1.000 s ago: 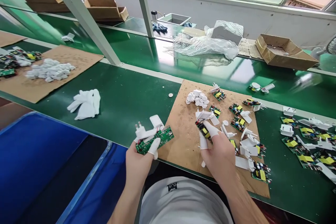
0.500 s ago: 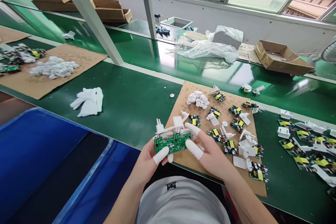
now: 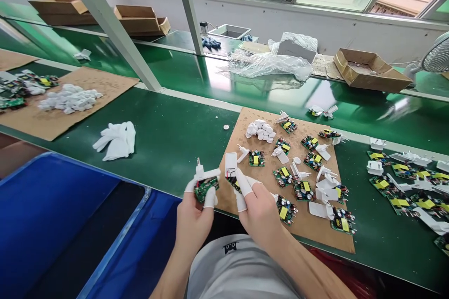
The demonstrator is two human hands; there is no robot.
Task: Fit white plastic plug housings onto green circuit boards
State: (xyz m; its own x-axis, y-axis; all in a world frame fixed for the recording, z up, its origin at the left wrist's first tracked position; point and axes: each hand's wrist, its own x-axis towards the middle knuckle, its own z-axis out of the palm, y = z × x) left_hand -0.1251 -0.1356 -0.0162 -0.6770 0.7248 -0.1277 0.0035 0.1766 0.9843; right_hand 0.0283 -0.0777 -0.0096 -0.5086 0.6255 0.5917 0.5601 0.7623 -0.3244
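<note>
A small green circuit board (image 3: 206, 188) with a white plug part (image 3: 199, 170) wired to it is pinched in my left hand (image 3: 195, 217). My right hand (image 3: 258, 205) grips a second circuit board (image 3: 233, 183), mostly covered by the fingers, with a white plug piece (image 3: 230, 163) at its top. A gap separates the two boards. White finger covers are on several of my fingertips. Both hands hover over the front edge of a brown cardboard sheet (image 3: 326, 238), where several more boards with white plugs lie beside a pile of white round pieces (image 3: 260, 131).
White gloves (image 3: 115, 141) lie on the green table (image 3: 168, 135) to the left. More boards (image 3: 403, 182) sit at the right. A slanted metal post (image 3: 108, 23) rises at the left. Beyond runs a shiny green belt (image 3: 196, 74), with plastic wrap (image 3: 270, 63) and a cardboard box (image 3: 372, 70) behind it.
The two boards, held side by side before, are now apart, one in each hand. My left hand has shifted left and its board is tilted. Another board now shows on the cardboard by my right hand.
</note>
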